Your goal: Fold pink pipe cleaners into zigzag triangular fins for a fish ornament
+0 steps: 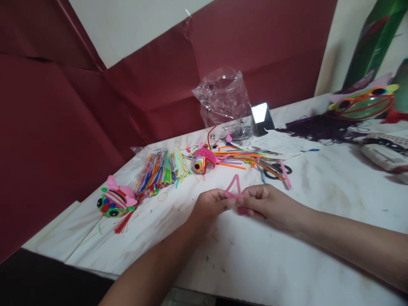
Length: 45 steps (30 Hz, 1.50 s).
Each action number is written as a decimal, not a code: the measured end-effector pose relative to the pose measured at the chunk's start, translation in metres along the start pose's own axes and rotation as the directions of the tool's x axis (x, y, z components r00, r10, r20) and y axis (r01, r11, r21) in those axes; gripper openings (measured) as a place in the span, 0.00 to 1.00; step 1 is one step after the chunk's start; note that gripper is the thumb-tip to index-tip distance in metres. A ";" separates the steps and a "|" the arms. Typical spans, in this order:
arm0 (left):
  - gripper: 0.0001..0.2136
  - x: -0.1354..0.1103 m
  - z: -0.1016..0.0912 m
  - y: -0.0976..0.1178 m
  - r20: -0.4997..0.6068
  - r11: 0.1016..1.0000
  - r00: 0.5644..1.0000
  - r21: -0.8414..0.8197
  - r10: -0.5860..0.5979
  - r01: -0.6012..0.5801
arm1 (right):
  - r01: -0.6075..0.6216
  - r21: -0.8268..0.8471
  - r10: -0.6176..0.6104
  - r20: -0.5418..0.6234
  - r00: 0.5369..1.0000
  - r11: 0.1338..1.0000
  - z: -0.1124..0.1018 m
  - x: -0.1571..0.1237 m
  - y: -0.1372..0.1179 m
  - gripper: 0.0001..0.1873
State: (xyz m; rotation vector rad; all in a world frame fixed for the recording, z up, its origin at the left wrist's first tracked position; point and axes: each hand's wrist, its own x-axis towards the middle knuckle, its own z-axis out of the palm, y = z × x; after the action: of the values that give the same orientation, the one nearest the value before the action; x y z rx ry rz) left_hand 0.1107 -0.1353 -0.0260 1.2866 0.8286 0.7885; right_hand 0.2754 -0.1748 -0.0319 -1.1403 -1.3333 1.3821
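Covering the upper left of the frame, a creased maroon sheet [41, 127] slants down toward a white, marble-patterned table [127, 250]. At lower left a rounded toy [116, 203] sits on it, striped in bright colours, with fuzzy pink pieces, bulging black eyes and a red tassel [123, 224] of fine threads. Left of centre, fuzzy sticks [159, 174] in many colours fan out, partly under clear film. At centre a smaller, unevenly pink ball [205, 159], partly see-through, bears a ringed eye; behind it stands a crinkled clear bag [225, 100]. Loose sticks run rightward to black-handled scissors [281, 171], and purple threads [312, 127] lie tangled at upper right, near a blurred, orange-framed toy [363, 104].

Just below centre, the left hand [212, 203] pinches the left corner of a pink strip [231, 196] between thumb and fingers. The right hand [263, 202] is closed on the strip's lower right, with the fingertips of both hands near each other. The bent part rises above the grip, between the hands.

The strip looks soft and fuzzy, folded into a narrow triangle, point upward; more pink shows under the right fingertips.
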 end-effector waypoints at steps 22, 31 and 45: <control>0.08 -0.001 0.002 0.001 -0.200 0.988 0.974 -0.084 0.108 -0.127 | 0.068 0.014 -0.069 0.018 0.997 0.998 0.003 -0.001 0.003 0.18; 0.09 -0.001 0.007 0.008 0.038 0.967 0.999 -0.254 0.019 -0.009 | 0.122 0.008 -0.122 -0.040 0.992 0.992 0.002 -0.001 0.001 0.15; 0.09 -0.008 0.016 0.005 0.050 0.965 0.998 -0.260 0.049 -0.034 | 0.319 -0.143 -0.335 -0.105 0.936 0.937 0.010 -0.007 0.006 0.12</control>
State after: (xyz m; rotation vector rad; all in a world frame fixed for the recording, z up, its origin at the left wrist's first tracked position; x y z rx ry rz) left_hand 0.1206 -0.1489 -0.0187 1.0900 0.6316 0.8603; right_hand 0.2666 -0.1841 -0.0371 -1.0121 -1.4558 0.9799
